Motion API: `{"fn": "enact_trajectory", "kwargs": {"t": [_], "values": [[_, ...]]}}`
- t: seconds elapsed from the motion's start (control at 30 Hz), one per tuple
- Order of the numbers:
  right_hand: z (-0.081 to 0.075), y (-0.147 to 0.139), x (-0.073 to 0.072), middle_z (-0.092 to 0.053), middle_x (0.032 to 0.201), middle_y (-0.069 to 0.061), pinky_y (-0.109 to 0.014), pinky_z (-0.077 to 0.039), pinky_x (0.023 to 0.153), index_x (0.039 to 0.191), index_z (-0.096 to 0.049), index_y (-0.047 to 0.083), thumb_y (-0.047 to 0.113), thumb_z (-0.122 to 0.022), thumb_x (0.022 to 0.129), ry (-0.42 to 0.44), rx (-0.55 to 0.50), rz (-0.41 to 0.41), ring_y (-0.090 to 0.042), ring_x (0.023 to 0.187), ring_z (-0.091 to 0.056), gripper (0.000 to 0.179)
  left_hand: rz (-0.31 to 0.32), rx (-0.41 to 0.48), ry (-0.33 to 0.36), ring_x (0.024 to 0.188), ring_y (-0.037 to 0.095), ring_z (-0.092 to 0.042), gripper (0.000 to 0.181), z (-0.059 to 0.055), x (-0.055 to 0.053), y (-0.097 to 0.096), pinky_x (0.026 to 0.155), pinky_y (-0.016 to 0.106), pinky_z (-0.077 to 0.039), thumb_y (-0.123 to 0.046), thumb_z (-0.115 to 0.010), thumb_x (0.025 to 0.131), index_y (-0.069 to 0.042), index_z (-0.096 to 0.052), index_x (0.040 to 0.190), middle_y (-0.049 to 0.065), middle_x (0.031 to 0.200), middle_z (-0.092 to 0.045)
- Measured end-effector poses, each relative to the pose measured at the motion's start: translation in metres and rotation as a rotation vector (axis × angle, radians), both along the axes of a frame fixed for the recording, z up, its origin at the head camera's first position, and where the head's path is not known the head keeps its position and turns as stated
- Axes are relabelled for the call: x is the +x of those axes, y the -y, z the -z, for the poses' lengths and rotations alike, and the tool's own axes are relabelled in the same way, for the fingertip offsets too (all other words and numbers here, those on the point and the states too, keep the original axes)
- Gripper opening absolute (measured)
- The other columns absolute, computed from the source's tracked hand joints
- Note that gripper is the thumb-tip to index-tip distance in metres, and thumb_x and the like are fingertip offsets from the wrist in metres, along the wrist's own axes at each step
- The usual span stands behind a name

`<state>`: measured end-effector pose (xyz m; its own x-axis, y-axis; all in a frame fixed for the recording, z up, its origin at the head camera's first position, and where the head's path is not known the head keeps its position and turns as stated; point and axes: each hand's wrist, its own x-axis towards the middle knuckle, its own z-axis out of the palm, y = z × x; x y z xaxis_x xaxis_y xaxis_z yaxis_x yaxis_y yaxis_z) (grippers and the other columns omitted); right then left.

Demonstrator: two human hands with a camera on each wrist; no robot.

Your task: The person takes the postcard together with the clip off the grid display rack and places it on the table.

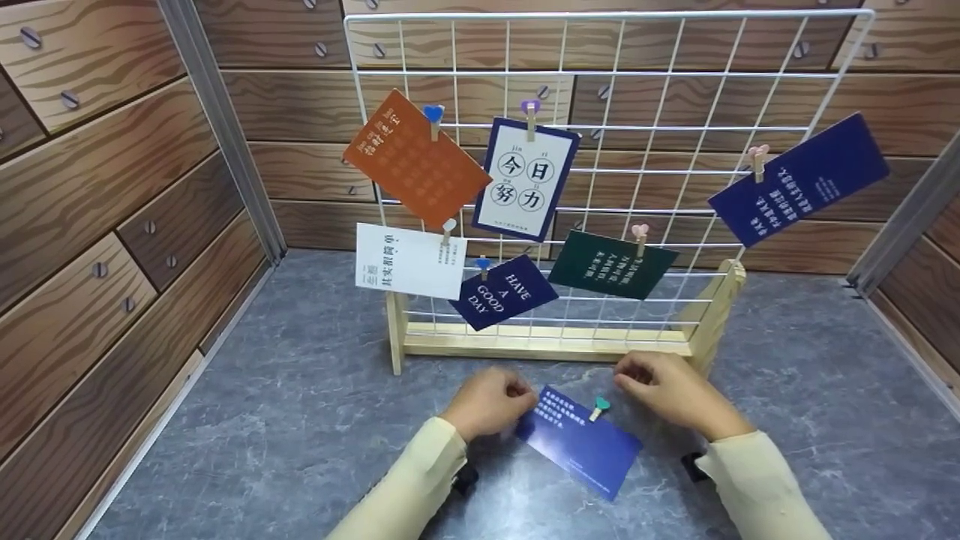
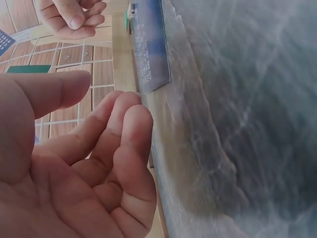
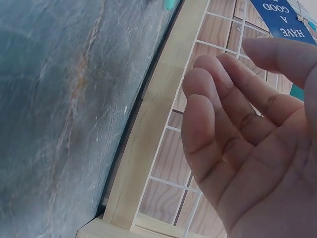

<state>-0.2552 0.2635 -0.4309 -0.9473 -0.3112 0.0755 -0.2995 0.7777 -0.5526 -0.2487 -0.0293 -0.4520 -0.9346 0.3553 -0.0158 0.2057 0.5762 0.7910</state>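
A blue card (image 1: pixel 581 446) with white writing lies on the grey marbled table, and a small clothespin with a green heart (image 1: pixel 600 408) sits at its upper edge. My left hand (image 1: pixel 491 403) is beside the card's left corner, overlapping it in the head view. In the left wrist view its loosely bent fingers (image 2: pixel 136 129) hold nothing, with a gap between thumb and fingertips. To the right of the clothespin, my right hand (image 1: pixel 667 390) hovers near the rack's wooden base (image 1: pixel 547 345). Its fingers (image 3: pixel 200 119) are also loosely bent around nothing.
Behind the hands stands a white wire grid (image 1: pixel 645 97) in a wooden stand. Clothespins hold several cards on it, including an orange card (image 1: pixel 420 165), a white card (image 1: pixel 409 262), a green card (image 1: pixel 611 266) and a dark blue card (image 1: pixel 810 180). Wood-patterned walls (image 1: pixel 90 225) enclose the table.
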Motion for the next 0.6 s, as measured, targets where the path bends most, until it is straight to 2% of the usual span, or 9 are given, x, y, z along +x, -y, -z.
{"fn": "enact_trajectory", "kwargs": {"t": [0.1, 0.23, 0.4, 0.5, 0.6], "values": [[0.000, -0.002, 0.000, -0.068, 0.091, 0.005, -0.031, -0.052, 0.072, 0.105, -0.074, 0.010, 0.018, -0.068, 0.101, -0.021, 0.000, -0.005, -0.013, 0.081, -0.059, 0.011, 0.000, 0.021, 0.024, 0.067, 0.011, -0.062, 0.017, -0.002, -0.001, 0.002, 0.067, 0.031, -0.055, -0.026, -0.071, 0.097, -0.010, -0.076, 0.097, -0.004, 0.081, -0.068], [-0.002, -0.006, 0.000, -0.069, 0.091, 0.003, -0.033, -0.052, 0.073, 0.102, -0.075, 0.010, 0.018, -0.069, 0.100, -0.073, -0.014, 0.007, -0.013, 0.082, -0.059, 0.010, -0.022, 0.028, 0.019, 0.073, 0.013, -0.063, 0.017, -0.007, -0.007, 0.011, 0.069, 0.032, -0.056, -0.025, -0.071, 0.097, -0.009, -0.076, 0.101, -0.002, 0.086, -0.069], [-0.007, -0.016, 0.000, -0.071, 0.095, -0.003, -0.037, -0.052, 0.077, 0.104, -0.074, 0.006, 0.019, -0.067, 0.101, -0.064, -0.040, 0.083, -0.017, 0.085, -0.061, 0.015, -0.074, 0.010, -0.034, 0.079, 0.016, -0.064, 0.020, -0.016, -0.023, 0.041, 0.074, 0.035, -0.057, -0.024, -0.069, 0.099, -0.007, -0.074, 0.108, 0.003, 0.094, -0.071], [-0.011, -0.025, 0.000, -0.072, 0.098, -0.007, -0.038, -0.051, 0.077, 0.106, -0.074, 0.004, 0.021, -0.066, 0.102, -0.047, -0.029, 0.135, -0.018, 0.086, -0.061, 0.019, -0.145, -0.017, -0.042, 0.080, 0.016, -0.063, 0.020, -0.023, -0.031, 0.067, 0.075, 0.034, -0.056, -0.021, -0.068, 0.098, -0.005, -0.075, 0.107, 0.005, 0.094, -0.071], [-0.012, -0.034, 0.000, -0.071, 0.094, -0.008, -0.037, -0.048, 0.073, 0.104, -0.074, 0.002, 0.022, -0.066, 0.101, -0.044, -0.010, 0.172, -0.018, 0.081, -0.058, 0.022, -0.283, -0.063, -0.023, 0.072, 0.018, -0.060, 0.016, -0.027, -0.035, 0.093, 0.065, 0.033, -0.053, -0.019, -0.068, 0.095, -0.005, -0.075, 0.095, 0.005, 0.083, -0.068]]}}
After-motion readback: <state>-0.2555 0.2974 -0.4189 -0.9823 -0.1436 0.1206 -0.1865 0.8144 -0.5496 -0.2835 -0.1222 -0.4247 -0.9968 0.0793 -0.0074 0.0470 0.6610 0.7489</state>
